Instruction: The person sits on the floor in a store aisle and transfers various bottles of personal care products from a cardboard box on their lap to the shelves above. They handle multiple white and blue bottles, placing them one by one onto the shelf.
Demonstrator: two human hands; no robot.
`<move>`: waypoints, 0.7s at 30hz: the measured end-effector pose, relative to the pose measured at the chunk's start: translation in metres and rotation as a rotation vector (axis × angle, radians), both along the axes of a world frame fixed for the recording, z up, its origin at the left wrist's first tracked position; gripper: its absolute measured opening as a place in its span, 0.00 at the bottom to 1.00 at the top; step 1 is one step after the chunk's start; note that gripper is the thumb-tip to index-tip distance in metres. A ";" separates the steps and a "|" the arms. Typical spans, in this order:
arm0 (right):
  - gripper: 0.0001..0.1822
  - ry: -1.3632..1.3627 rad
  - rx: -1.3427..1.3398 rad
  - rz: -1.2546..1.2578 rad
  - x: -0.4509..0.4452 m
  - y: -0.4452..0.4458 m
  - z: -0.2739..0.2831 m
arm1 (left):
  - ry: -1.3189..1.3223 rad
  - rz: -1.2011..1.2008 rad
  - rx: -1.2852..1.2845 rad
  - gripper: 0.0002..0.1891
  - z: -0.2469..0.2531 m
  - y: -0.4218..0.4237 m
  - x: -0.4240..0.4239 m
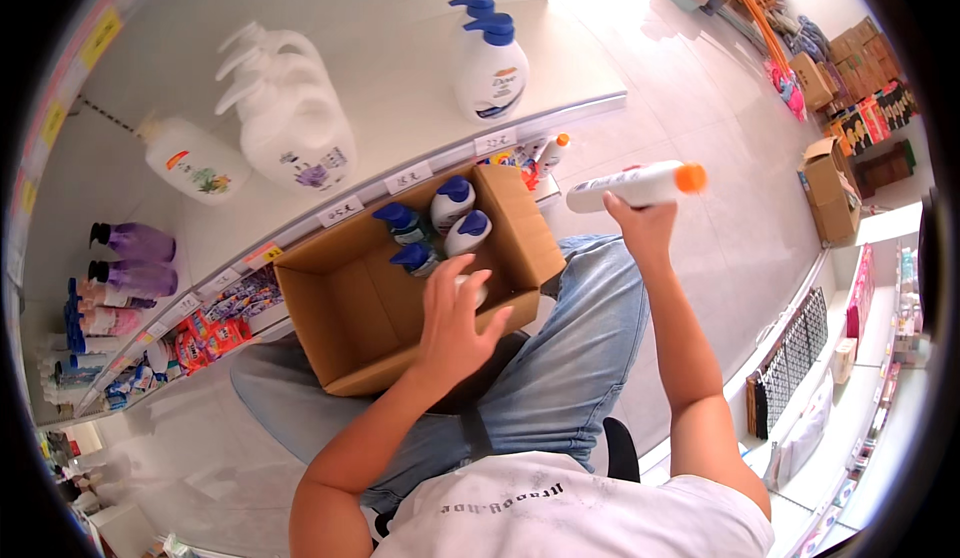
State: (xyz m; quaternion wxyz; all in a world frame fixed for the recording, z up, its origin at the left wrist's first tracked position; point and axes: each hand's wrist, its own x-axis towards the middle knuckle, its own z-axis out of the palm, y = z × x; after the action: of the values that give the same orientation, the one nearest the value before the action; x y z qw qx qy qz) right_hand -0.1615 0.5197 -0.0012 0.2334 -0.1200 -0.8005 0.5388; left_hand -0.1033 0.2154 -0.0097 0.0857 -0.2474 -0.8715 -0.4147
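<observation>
In my right hand point(645, 224) is a white plastic bottle point(626, 186) with an orange cap, held nearly level over the floor to the right. My left hand point(457, 325) is spread above an open cardboard box point(360, 295) between my legs. Beneath its fingers a small part of a white item point(477, 294) shows; whether they touch is unclear. Inside the box, white pump bottles point(468, 234) with blue tops stand beside blue-green pump bottles point(405, 224), all towards the box's right half.
A white shelf point(397, 100) beyond the box holds large white jugs point(300, 137), Dove pump bottles point(491, 70) and a white bottle point(191, 160). Price tags line its edge. Below, another orange-capped bottle point(553, 154) stands beside bright packets. More shelving point(810, 408) runs along the right.
</observation>
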 end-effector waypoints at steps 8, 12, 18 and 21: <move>0.39 -0.426 0.291 -0.253 -0.091 0.065 -0.183 | 0.169 0.116 -0.130 0.23 -0.055 0.009 -0.001; 0.39 -0.450 0.235 -0.234 -0.130 0.055 -0.240 | 0.258 0.100 -0.192 0.22 -0.058 0.007 0.002; 0.39 -0.464 0.159 -0.313 -0.147 0.049 -0.304 | 0.226 0.089 -0.220 0.22 -0.062 0.009 0.003; 0.36 -0.448 0.141 -0.307 -0.149 0.055 -0.324 | 0.225 0.092 -0.244 0.23 -0.063 0.010 0.005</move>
State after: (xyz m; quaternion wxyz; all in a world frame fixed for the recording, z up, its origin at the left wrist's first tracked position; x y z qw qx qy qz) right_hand -0.3107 0.5750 -0.3248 0.1375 -0.3396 -0.8400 0.4001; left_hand -0.0983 0.2254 -0.0722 0.1710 -0.2609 -0.9106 -0.2712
